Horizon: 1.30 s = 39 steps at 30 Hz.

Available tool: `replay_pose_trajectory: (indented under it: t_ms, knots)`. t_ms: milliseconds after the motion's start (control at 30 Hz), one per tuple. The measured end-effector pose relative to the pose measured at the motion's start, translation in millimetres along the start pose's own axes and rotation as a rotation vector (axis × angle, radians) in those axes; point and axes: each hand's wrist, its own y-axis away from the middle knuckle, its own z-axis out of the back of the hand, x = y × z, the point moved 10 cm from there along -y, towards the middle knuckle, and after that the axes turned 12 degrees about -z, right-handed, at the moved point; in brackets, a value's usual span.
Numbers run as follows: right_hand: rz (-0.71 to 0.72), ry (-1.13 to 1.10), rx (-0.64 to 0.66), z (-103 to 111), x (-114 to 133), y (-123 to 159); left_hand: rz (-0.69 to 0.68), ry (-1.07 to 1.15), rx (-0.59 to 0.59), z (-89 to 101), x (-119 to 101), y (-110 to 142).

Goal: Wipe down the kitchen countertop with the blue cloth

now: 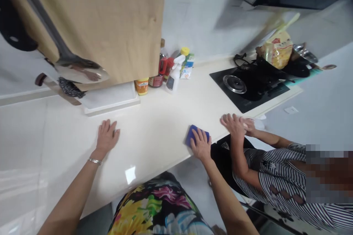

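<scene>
My left hand (107, 136) lies flat on the cream countertop (154, 125), fingers spread, a silver bracelet on the wrist, holding nothing. My right hand (200, 144) presses down on a blue cloth (193, 133) near the counter's front edge, fingers laid over it. Just to the right, another person in a striped top has both hands (237, 125) on the counter edge, over something white.
A black gas hob (248, 88) with pans and a yellow bag (278, 49) sits at the right. Bottles, a white spray bottle (174, 75) and jars stand against the wall. A wooden cabinet (110, 22) hangs over the counter, a ladle and white board beneath it.
</scene>
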Motion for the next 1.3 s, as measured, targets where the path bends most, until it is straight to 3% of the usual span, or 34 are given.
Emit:
replay_pose_trajectory:
  t_ms: [100, 167, 300, 467, 567, 633, 767, 867, 967, 1100, 1200, 1300]
  knots:
    - [-0.082, -0.012, -0.064, -2, 5, 7, 0.110, -0.063, -0.086, 29.3, 49, 36]
    - [-0.155, -0.011, -0.103, -4, 14, 15, 0.153, -0.077, -0.099, 37.2, 68, 51]
    - [-0.234, 0.014, -0.122, -9, 47, 17, 0.156, -0.080, -0.142, 40.5, 70, 58]
    - [-0.198, 0.049, -0.034, -21, 112, -20, 0.157, -0.069, -0.154, 37.8, 65, 57]
    - [-0.108, 0.025, 0.020, -26, 174, -36, 0.180, -0.094, -0.131, 36.8, 68, 58]
    - [-0.005, -0.012, 0.066, -27, 223, -31, 0.193, -0.120, -0.113, 36.6, 69, 59]
    - [0.282, -0.107, 0.189, -17, 313, 17, 0.211, -0.160, -0.082, 38.0, 69, 59]
    - [0.514, -0.202, 0.266, -2, 344, 70, 0.210, -0.172, -0.076, 40.3, 67, 59]
    - [0.702, -0.281, 0.281, 11, 336, 114, 0.211, -0.164, -0.080, 41.1, 67, 59]
    - [0.779, -0.289, 0.223, 16, 278, 135, 0.199, -0.150, -0.115, 40.9, 66, 60]
    - [0.689, -0.223, 0.164, 8, 215, 116, 0.183, -0.142, -0.140, 40.9, 64, 62]
    - [0.498, -0.121, 0.086, -3, 147, 74, 0.175, -0.149, -0.156, 41.6, 64, 63]
